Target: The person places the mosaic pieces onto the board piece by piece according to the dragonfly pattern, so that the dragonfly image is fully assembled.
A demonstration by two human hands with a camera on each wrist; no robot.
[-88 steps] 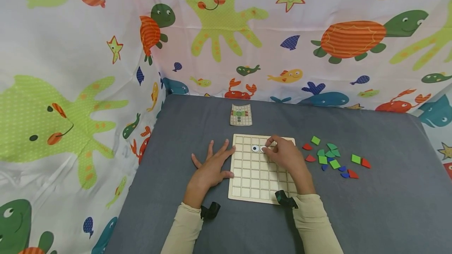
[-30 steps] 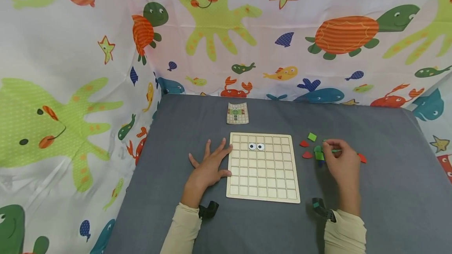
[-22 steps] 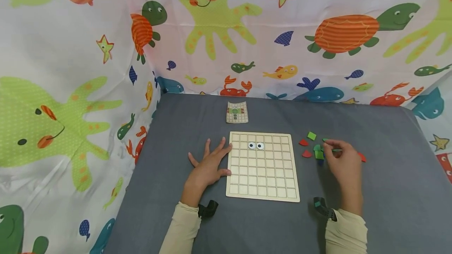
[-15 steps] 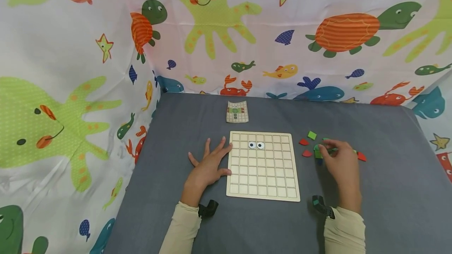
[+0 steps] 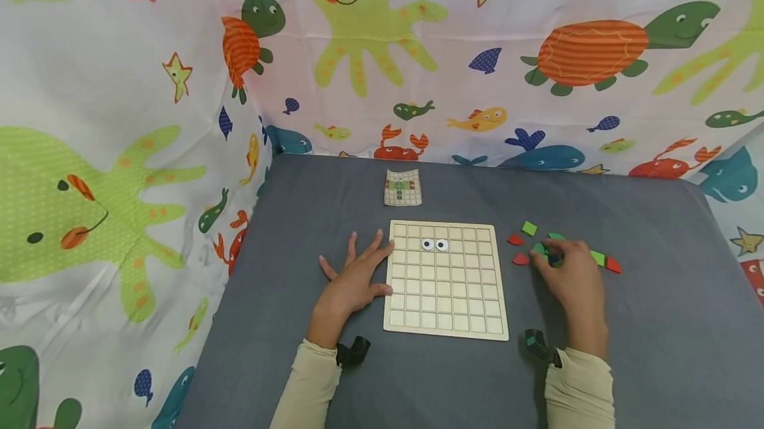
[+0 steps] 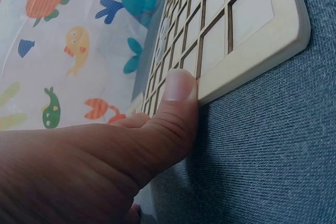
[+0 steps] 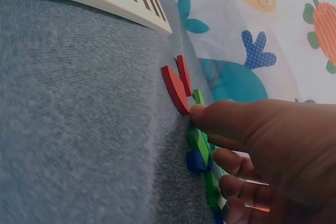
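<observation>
My left hand point(image 5: 349, 286) lies with fingers spread at the left edge of a wooden grid board point(image 5: 444, 283). In the left wrist view its thumb point(image 6: 178, 95) presses the board's rim. Two round eye tiles point(image 5: 442, 245) sit side by side in the upper part of the grid. My right hand point(image 5: 573, 283) is over the pile of coloured pieces, thumb and forefinger around a dark green curved piece point(image 5: 539, 248); I cannot tell whether they pinch it. In the right wrist view the other fingers curl loosely over a green piece point(image 7: 198, 141) and a blue piece point(image 7: 196, 162).
Left of the right hand lie two red curved pieces point(image 5: 520, 258) and a light green square point(image 5: 529, 228). A light green square point(image 5: 598, 258) and a red piece point(image 5: 613, 264) show beyond it. A small pattern card point(image 5: 402, 188) lies behind the board on the grey cloth.
My right hand has left the second eye tile on the board and moved right to the pieces. Within the last second its fingertips shifted slightly left there. The left hand stays put.
</observation>
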